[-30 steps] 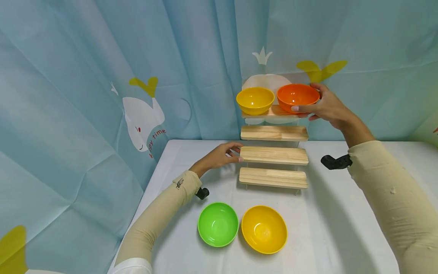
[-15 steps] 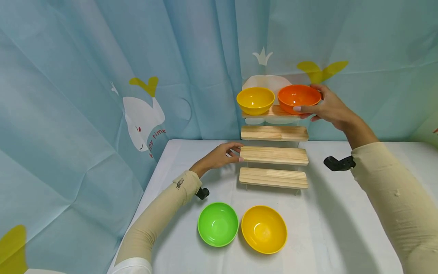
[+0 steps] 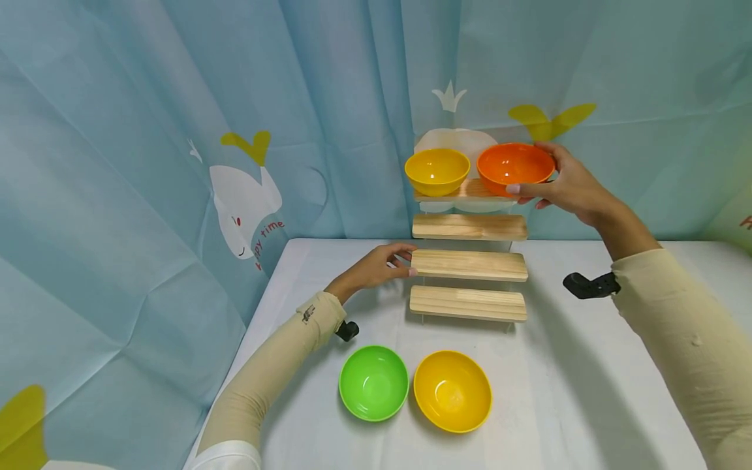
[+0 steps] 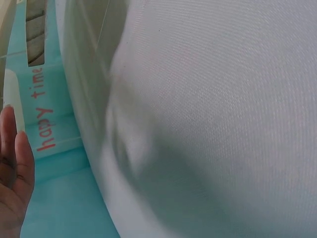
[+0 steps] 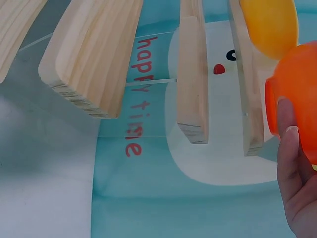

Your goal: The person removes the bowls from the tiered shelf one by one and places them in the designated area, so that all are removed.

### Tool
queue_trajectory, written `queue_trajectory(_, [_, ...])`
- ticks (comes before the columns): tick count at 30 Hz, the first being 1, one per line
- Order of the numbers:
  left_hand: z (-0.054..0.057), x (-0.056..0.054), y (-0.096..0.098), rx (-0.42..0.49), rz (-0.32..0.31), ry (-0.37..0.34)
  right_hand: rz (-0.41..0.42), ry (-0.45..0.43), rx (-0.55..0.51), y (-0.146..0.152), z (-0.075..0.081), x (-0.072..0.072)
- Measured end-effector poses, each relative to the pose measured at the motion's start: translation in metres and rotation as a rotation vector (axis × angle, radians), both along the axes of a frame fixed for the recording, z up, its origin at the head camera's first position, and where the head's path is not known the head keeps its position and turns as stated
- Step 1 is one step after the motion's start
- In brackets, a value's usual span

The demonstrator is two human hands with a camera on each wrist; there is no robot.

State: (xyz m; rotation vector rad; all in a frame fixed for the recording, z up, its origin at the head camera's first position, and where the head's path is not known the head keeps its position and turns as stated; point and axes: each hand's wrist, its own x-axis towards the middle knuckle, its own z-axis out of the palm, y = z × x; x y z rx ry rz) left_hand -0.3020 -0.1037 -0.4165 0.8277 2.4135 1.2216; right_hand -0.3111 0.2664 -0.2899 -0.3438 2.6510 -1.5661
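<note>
My right hand grips an orange bowl by its right side, thumb in front and fingers behind. The bowl is upright at the right end of the top shelf; its foot shows close to the wood in the right wrist view, but I cannot tell whether they touch. Left of it a yellow bowl sits on the same shelf. My left hand holds the left end of a lower shelf of the wooden tiered rack between thumb and fingers. In the left wrist view only part of that hand shows.
A green bowl and a larger yellow bowl stand side by side on the white-covered table, in front of the rack. A blue printed curtain hangs directly behind the rack and along the left.
My right hand and the orange bowl have shifted slightly to the right, away from the yellow bowl beside it. The left hand stays at the rack's side.
</note>
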Motion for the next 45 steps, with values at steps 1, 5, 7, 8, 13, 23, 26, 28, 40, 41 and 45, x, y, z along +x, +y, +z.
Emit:
queue_trajectory(1, [-0.001, 0.000, 0.000, 0.001, 0.000, 0.001, 0.002, 0.003, 0.002, 0.000, 0.000, 0.001])
queue_trajectory(5, [-0.002, -0.002, 0.000, 0.006, 0.002, 0.002, 0.016, 0.013, 0.006, 0.002, 0.001, 0.005])
queue_trajectory(7, [-0.002, -0.002, 0.000, 0.010, 0.003, 0.000, 0.018, 0.021, 0.013, 0.003, 0.001, 0.006])
queue_trajectory(8, [-0.003, -0.002, 0.000, 0.012, 0.003, -0.002, 0.019, 0.027, 0.017, 0.003, 0.001, 0.007])
queue_trajectory(13, [-0.004, -0.004, 0.000, 0.014, 0.002, -0.003, 0.025, 0.056, 0.030, 0.006, -0.002, 0.011])
queue_trajectory(23, [-0.005, -0.005, 0.002, 0.018, 0.001, 0.007, 0.053, 0.121, 0.047, 0.010, -0.008, 0.027])
queue_trajectory(26, [-0.005, -0.005, 0.002, 0.018, -0.001, 0.010, 0.058, 0.138, 0.044, 0.012, -0.011, 0.033])
queue_trajectory(28, [-0.005, -0.005, 0.002, 0.015, 0.001, 0.012, 0.062, 0.150, 0.037, 0.013, -0.014, 0.037])
queue_trajectory(40, [-0.004, -0.004, 0.002, 0.007, 0.018, 0.008, 0.093, 0.140, -0.006, 0.020, -0.033, 0.060])
queue_trajectory(41, [-0.004, -0.004, 0.002, 0.006, 0.018, 0.006, 0.093, 0.137, -0.007, 0.020, -0.034, 0.061])
queue_trajectory(45, [-0.004, -0.004, 0.002, 0.006, 0.011, 0.004, 0.087, 0.140, 0.000, 0.021, -0.040, 0.069])
